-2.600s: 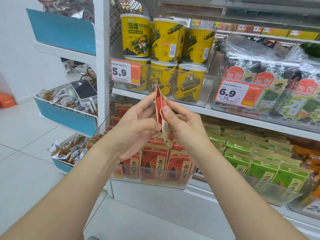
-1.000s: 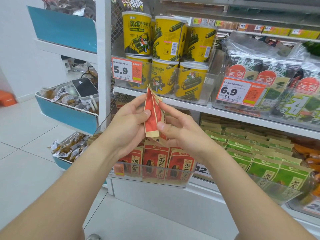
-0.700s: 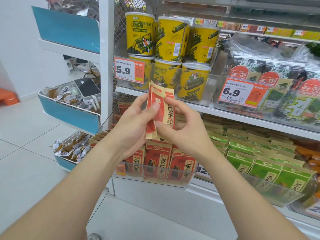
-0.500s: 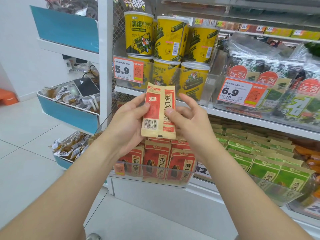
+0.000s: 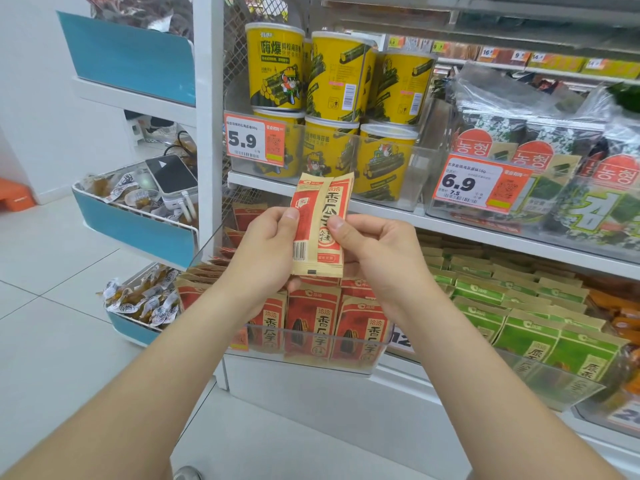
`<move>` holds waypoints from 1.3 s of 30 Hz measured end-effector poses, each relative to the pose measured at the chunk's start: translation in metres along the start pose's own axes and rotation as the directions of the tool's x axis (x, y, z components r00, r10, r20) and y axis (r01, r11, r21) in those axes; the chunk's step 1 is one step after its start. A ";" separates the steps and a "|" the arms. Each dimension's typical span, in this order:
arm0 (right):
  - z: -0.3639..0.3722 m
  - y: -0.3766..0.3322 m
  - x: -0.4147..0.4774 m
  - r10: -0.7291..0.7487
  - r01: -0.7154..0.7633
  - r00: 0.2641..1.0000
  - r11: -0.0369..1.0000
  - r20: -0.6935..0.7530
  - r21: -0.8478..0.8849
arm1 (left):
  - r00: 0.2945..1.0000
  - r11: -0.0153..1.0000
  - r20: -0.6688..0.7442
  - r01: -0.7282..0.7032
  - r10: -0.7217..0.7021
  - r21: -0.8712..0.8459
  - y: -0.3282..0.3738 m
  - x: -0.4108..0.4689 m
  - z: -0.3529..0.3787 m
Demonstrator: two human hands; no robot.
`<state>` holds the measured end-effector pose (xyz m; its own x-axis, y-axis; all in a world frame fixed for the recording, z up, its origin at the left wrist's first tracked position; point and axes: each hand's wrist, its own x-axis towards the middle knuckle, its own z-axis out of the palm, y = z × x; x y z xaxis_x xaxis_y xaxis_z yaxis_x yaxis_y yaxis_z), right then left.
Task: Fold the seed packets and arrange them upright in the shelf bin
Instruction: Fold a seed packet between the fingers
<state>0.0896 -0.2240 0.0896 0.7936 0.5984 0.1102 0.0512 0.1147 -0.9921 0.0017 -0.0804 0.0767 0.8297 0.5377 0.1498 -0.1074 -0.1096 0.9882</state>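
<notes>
I hold one red and tan seed packet (image 5: pixel 320 225) upright in front of the shelf, its sides folded in so it is narrow, barcode facing me. My left hand (image 5: pixel 266 247) pinches its left edge and my right hand (image 5: pixel 374 247) pinches its right edge, thumbs on the front. Below my hands a clear shelf bin (image 5: pixel 311 355) holds several red seed packets (image 5: pixel 313 323) standing upright in rows; my hands hide the middle rows.
Green packets (image 5: pixel 526 327) fill a clear bin to the right. Above are yellow seaweed tubs (image 5: pixel 332 81) and bagged seaweed (image 5: pixel 540 143) behind price tags. At left stand a white post (image 5: pixel 207 116) and blue-fronted baskets (image 5: pixel 138 230) of small snacks. White tiled floor lies below.
The packet has turned from edge-on to flat, its folded front and barcode facing me. Both hands have shifted to grip its side edges and hold it slightly higher.
</notes>
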 end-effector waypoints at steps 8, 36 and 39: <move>-0.017 -0.011 -0.001 0.064 -0.053 0.963 0.997 0.260 -0.048 | 0.999 0.999 -0.034 -0.013 0.012 -0.030 0.001 0.002 -0.005; -0.017 -0.003 0.003 -0.039 0.079 0.981 0.974 0.188 -0.212 | 1.000 0.980 -0.003 -0.006 0.007 0.200 0.007 -0.002 -0.010; -0.017 -0.003 0.003 -0.045 0.085 0.981 0.973 0.188 -0.213 | 1.000 0.977 -0.009 -0.008 0.011 0.214 0.008 -0.002 -0.010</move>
<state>0.1024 -0.2356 0.0920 0.6627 0.7308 0.1638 0.2466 -0.0064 -0.9691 -0.0060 -0.0740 0.0842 0.8236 0.5440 0.1605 0.0051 -0.2901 0.9570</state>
